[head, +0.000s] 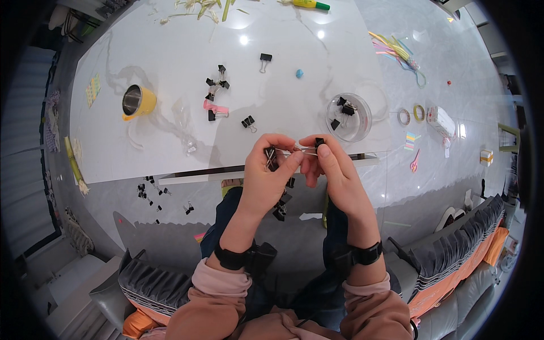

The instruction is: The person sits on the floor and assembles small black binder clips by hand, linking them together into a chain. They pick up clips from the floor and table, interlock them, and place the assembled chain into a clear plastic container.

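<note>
My left hand (272,176) grips a black binder clip (270,158) at the near edge of the marbled white table (178,51). Between finger and thumb, my right hand (338,174) pinches another black binder clip (319,143). The wire handles of the two clips meet between my fingertips; whether they are linked cannot be told. Several more black clips (280,208) hang below my left hand. On the table beyond lie a cluster of joined clips (217,83), a clip with a pink strip (215,111), a pair of clips (248,122) and a single clip (266,58). A clear round container (369,123) holds several clips.
A yellow mug (146,101) lies on the table's left, near crumpled clear plastic (187,136). A small blue lump (299,73) sits further back. Scattered clips (148,191) lie on the floor at left; tape rolls (419,112) and pink scissors (415,161) are on the floor at right.
</note>
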The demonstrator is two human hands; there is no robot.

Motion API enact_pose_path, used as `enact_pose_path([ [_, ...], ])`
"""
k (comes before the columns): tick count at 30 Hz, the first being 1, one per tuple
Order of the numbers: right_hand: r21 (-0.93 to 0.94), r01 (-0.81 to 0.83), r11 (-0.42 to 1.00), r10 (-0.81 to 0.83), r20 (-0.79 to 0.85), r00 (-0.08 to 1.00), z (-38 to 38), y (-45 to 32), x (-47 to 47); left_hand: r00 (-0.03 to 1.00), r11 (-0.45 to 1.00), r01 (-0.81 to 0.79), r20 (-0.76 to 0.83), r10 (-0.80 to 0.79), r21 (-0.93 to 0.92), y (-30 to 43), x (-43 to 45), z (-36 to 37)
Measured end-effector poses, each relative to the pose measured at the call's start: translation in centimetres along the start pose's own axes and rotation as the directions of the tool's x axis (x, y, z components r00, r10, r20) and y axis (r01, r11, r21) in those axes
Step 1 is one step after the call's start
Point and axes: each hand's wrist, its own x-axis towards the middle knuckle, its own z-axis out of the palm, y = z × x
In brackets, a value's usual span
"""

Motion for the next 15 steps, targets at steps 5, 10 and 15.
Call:
enact_pose_path([
  [5,-0.223,0.062,0.973,-0.091,-0.121,0.988,-0.5,0.5,0.3,1.000,1.000,0.000,0.006,0.000,0.003,-0.1,0.0,0.1],
  [10,-0.282,0.010,0.959,-0.129,-0.409,0.903,-2.4,0.1,0.8,0.989,0.990,0.144,-0.040,-0.143,0.012,-0.1,-0.1,0.2],
  [15,-0.356,-0.014,0.934,-0.190,-0.530,0.827,-3.9,0.0,0.7,0.975,0.975,0.223,0.015,-0.224,0.020,-0.2,0.0,0.1],
])
